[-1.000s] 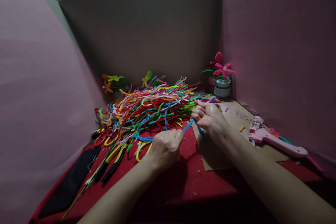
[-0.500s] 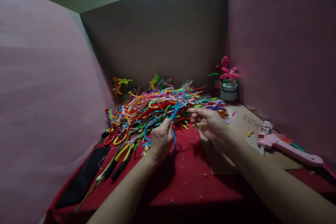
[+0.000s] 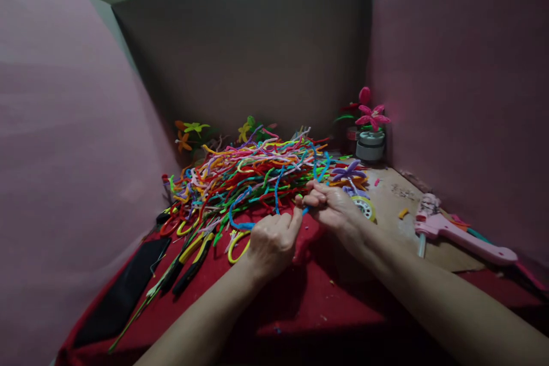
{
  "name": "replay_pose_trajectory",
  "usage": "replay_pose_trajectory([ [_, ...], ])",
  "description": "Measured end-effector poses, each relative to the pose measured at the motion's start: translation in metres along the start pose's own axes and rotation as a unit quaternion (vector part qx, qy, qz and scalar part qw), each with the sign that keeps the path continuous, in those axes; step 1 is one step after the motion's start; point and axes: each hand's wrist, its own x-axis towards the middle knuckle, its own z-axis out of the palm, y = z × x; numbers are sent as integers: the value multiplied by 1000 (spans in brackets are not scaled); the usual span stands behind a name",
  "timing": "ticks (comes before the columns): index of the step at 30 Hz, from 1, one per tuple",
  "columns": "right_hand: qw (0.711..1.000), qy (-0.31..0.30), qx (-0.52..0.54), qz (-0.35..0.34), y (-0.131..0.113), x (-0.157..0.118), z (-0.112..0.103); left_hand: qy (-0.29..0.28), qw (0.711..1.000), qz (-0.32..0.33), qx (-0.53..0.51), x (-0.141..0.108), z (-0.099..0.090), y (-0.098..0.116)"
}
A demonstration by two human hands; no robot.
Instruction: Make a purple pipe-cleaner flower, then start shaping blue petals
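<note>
Pink walls (image 3: 463,97) flank a red table (image 3: 313,309). Far centre: stem pile (image 3: 253,166). Far right: pink flower (image 3: 373,117), complete. Near centre: left hand (image 3: 274,237) and right hand (image 3: 337,206), fingers curled closed on blue stems (image 3: 245,226). Shaping appears partial: curves bent, remainder unformed.

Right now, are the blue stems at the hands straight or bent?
Bent: the blue stems curve above the right hand and beside the left hand.

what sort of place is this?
Probably a small craft corner at home or in a workshop: a heap of colourful pipe cleaners, what looks like a pink glue gun, and a fuzzy pink flower above a small pot.
</note>
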Motion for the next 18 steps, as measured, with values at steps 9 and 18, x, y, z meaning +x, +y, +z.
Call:
replay_pose_trajectory([
  [9,995,-8,29,-98,-44,-8,3,-81,971,-222,22,-6,17,-52],
  [18,999,-41,-21,12,13,-2,-2,-252,559,-288,-736,27,-6,-12],
])
